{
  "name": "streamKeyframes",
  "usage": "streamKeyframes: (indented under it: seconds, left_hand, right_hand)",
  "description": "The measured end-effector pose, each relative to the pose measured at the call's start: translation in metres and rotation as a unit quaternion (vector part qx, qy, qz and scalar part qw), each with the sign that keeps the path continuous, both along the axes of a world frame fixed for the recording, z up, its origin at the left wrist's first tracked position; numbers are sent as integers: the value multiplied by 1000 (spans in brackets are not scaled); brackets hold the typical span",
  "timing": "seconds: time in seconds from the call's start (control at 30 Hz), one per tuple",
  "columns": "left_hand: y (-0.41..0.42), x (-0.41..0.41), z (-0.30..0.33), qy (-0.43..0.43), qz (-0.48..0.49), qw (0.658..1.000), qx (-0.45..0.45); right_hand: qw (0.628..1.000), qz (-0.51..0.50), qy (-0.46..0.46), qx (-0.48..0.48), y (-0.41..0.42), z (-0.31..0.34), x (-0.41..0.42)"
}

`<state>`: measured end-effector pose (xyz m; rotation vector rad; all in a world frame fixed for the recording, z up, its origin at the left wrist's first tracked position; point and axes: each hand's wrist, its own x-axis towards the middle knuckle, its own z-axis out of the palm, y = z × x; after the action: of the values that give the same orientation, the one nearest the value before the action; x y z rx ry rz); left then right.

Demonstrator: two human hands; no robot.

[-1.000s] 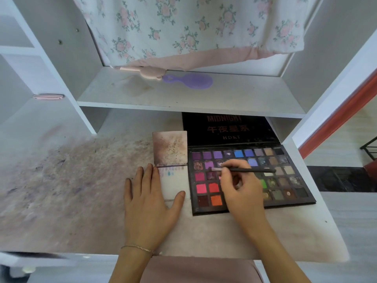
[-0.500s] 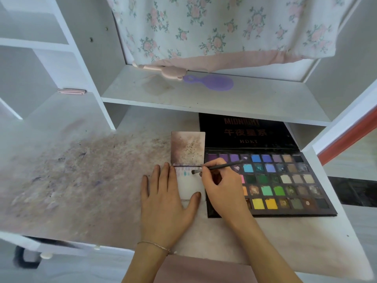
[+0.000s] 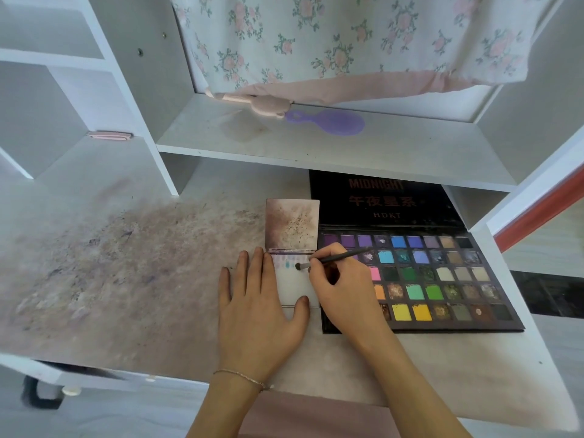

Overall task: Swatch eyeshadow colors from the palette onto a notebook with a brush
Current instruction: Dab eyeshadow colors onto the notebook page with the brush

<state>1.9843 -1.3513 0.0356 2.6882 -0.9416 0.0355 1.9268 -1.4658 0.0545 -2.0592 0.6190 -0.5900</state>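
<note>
On the left I see the bench [image 3: 126,279], its surface stained with smudged powder, and a pink clip [image 3: 109,135] lying in a shelf bay above it. My left hand [image 3: 257,314] lies flat, palm down, fingers straight and slightly spread; the fingers cover the left edge of the notebook [image 3: 295,286] and the thumb rests on its lower edge. The notebook lies open on the bench, its stained cover folded up and away from me. A row of faint swatches, one of them teal, runs along the top of its white page. My right hand [image 3: 343,292] pinches the brush [image 3: 331,258] between thumb and curled fingers. The brush head touches the page just right of the teal swatch; the handle slants up and to the right over the palette [image 3: 442,279]. The palette lies open, touching the notebook's right edge, with its black lid propped under the shelf [image 3: 316,147]. On the shelf lie a pink item [image 3: 265,105] and a purple mirror [image 3: 328,122], below a floral cloth [image 3: 347,42].
</note>
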Motion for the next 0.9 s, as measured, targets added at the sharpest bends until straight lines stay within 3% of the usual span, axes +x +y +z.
streamKeyframes:
  seconds: [0.9]
  left_hand:
    - [0,0,1,3,-2,1000,-5]
  right_hand:
    - [1000,2,16,0,-2,0,1]
